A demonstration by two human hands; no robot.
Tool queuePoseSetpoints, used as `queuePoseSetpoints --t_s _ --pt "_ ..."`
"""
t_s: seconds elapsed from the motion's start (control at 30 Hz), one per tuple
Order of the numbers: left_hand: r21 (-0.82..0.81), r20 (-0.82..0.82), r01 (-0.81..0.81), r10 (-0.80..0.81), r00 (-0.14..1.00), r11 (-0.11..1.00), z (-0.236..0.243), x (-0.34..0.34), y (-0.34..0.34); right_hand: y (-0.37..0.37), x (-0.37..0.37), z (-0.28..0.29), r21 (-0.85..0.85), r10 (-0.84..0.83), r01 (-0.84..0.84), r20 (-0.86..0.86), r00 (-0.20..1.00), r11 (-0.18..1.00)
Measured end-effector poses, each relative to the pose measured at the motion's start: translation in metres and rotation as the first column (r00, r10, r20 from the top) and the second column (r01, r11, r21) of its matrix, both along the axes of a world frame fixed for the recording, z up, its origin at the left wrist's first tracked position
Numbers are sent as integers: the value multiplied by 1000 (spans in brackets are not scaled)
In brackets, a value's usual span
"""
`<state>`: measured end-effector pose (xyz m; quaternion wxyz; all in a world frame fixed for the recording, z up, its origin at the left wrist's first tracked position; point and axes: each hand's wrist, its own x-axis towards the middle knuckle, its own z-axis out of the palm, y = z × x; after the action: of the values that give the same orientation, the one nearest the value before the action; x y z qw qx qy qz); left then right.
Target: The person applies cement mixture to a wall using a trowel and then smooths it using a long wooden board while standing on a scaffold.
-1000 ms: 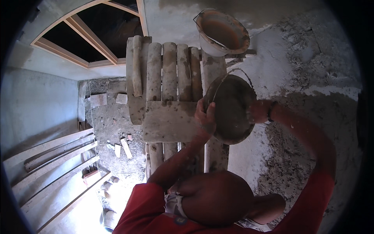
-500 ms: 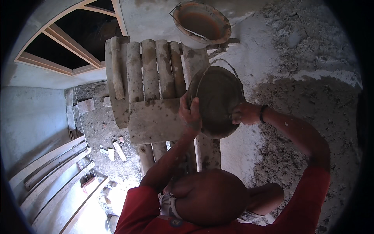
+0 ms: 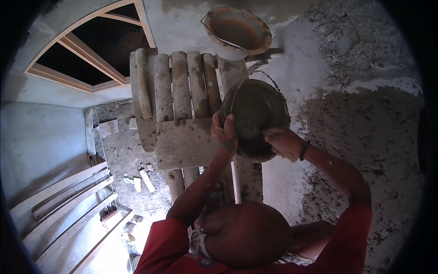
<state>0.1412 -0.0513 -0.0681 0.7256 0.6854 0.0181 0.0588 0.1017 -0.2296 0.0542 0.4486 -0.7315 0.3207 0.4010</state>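
A dark round bucket (image 3: 250, 157) holds wet grey mortar (image 3: 255, 107) and tilts on the plank platform beside the wall. Its thin carrying handle (image 3: 269, 78) arches over the far side. My left hand (image 3: 224, 131) grips the bucket's left rim, the thumb showing on the near side. Over the right part of the mouth, my right hand (image 3: 282, 140) is closed, its fingers at the mortar. What it holds, if anything, is hidden under the fingers. A dark band circles my right wrist.
The platform of round poles (image 3: 180, 86) carries a mud-spotted board (image 3: 187, 144). Another pale bucket (image 3: 237, 39) stands at its far end. The wall at right bears fresh wet plaster (image 3: 360, 137). A wooden window frame (image 3: 91, 57) is at far left; slats (image 3: 68, 187) lie lower left.
My right hand has moved slightly left and turned over the mortar, its elbow drawing inward. My left hand stays on the rim. The whole view has shifted a little.
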Motion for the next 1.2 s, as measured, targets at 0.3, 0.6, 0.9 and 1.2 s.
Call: queuePoseSetpoints --t_s 0.3,0.6,0.9,1.2 --pt "-159 -101 53 -70 992 986 10 3 2 -34 -23 42 -787 842 -404 254 476 466" --pt "-72 -114 45 -53 992 996 -5 3 -4 -70 -34 -37 -811 879 -434 190 437 391" --pt "16 7 13 -13 1000 1000 3 3 -5 -13 -22 -17 -771 984 -633 -52 168 67" --pt "-76 -191 115 -127 973 991 20 -1 -7 -66 -63 -17 -663 879 -577 375 294 476"
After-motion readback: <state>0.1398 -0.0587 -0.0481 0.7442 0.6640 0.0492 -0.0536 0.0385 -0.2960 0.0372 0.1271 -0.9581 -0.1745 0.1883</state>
